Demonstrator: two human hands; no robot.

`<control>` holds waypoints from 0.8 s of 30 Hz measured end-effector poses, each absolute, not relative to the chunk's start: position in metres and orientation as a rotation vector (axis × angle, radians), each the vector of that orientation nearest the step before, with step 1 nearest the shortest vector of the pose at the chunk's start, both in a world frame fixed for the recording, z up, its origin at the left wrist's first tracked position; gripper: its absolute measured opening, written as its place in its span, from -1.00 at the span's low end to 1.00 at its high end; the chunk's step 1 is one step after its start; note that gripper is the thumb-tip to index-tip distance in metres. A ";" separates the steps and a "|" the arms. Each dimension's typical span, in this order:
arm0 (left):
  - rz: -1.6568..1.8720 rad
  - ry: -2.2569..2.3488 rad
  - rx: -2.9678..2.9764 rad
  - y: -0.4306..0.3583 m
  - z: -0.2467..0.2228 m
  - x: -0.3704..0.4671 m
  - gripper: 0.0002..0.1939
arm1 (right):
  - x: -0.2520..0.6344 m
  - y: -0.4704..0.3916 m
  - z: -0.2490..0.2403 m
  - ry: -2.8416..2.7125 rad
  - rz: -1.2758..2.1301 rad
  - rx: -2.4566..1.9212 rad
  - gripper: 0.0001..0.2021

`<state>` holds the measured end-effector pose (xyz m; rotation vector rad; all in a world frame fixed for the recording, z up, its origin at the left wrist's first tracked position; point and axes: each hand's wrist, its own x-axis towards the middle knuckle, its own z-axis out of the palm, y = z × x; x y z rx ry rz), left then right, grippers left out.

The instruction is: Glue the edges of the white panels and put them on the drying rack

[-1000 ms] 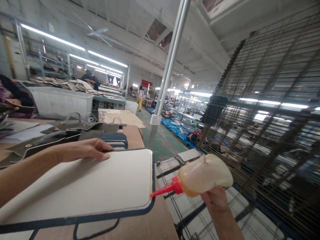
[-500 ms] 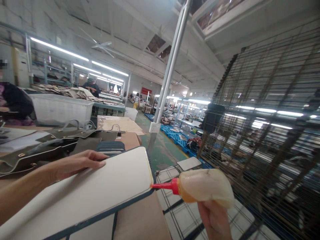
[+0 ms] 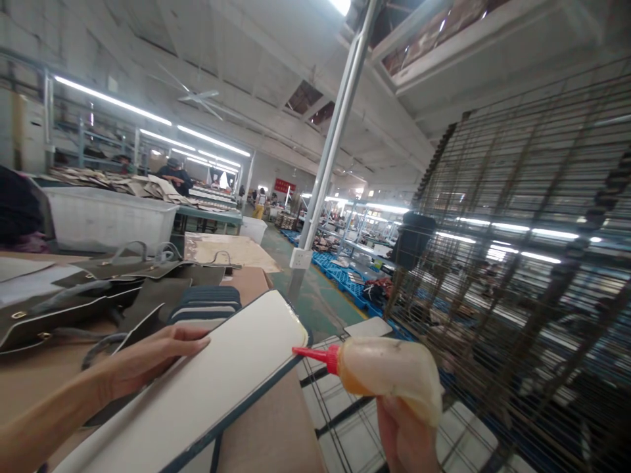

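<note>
My left hand point(image 3: 148, 358) rests flat on the far edge of a white panel with a dark blue border point(image 3: 217, 387), which lies at an angle on the brown worktable point(image 3: 276, 433). My right hand point(image 3: 407, 437) grips a soft translucent glue bottle point(image 3: 389, 371) with yellowish glue inside. Its red nozzle point(image 3: 315, 355) touches the panel's right rounded corner. Under the panel lies a stack of similar blue-edged pieces point(image 3: 207, 305).
Dark olive bag parts with handles and metal fittings point(image 3: 98, 289) cover the table's left. A tall wire drying rack point(image 3: 517, 276) stands at the right, white panels on its low shelf point(image 3: 372, 326). A steel pillar point(image 3: 330, 151) rises ahead. Other people work at distant tables.
The panel has turned counter-clockwise under my left hand. The nozzle has travelled from the near right corner along the right edge to the far right corner.
</note>
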<state>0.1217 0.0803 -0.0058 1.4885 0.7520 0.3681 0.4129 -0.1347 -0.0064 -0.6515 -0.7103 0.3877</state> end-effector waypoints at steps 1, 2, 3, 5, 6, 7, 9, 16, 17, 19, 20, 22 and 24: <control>0.379 0.711 1.438 0.082 -0.009 0.122 -0.43 | 0.413 -0.135 -0.006 -0.707 0.386 -0.659 -0.36; 0.393 0.655 1.371 0.084 -0.011 0.121 -0.47 | 0.413 -0.135 -0.006 -0.691 0.380 -0.668 -0.36; 0.404 0.609 1.315 0.085 -0.013 0.121 -0.50 | 0.413 -0.135 -0.006 -0.668 0.369 -0.676 -0.36; 0.417 0.608 1.278 0.087 -0.016 0.120 -0.52 | 0.416 -0.134 -0.006 -0.631 0.341 -0.685 -0.38; 0.426 0.615 1.270 0.086 -0.017 0.120 -0.52 | 0.418 -0.133 -0.006 -0.627 0.331 -0.684 -0.39; 0.434 0.621 1.263 0.085 -0.017 0.120 -0.51 | 0.420 -0.132 -0.005 -0.632 0.327 -0.683 -0.41; 0.451 0.626 1.255 0.081 -0.015 0.121 -0.53 | 0.423 -0.128 -0.003 -0.655 0.303 -0.677 -0.44; 0.490 0.616 1.244 0.072 -0.008 0.127 -0.61 | 0.422 -0.121 -0.002 -0.626 0.262 -0.666 -0.50; 0.498 0.622 1.242 0.072 -0.009 0.127 -0.61 | 0.421 -0.121 -0.003 -0.629 0.276 -0.667 -0.51; 0.507 0.628 1.247 0.073 -0.010 0.127 -0.62 | 0.420 -0.121 -0.005 -0.629 0.297 -0.659 -0.51; 0.508 0.628 1.251 0.073 -0.011 0.126 -0.62 | 0.419 -0.121 -0.005 -0.625 0.301 -0.647 -0.48; 0.508 0.637 1.255 0.072 -0.012 0.126 -0.61 | 0.417 -0.121 -0.004 -0.614 0.308 -0.618 -0.42; 0.508 0.643 1.258 0.070 -0.011 0.126 -0.60 | 0.416 -0.119 -0.002 -0.604 0.320 -0.603 -0.41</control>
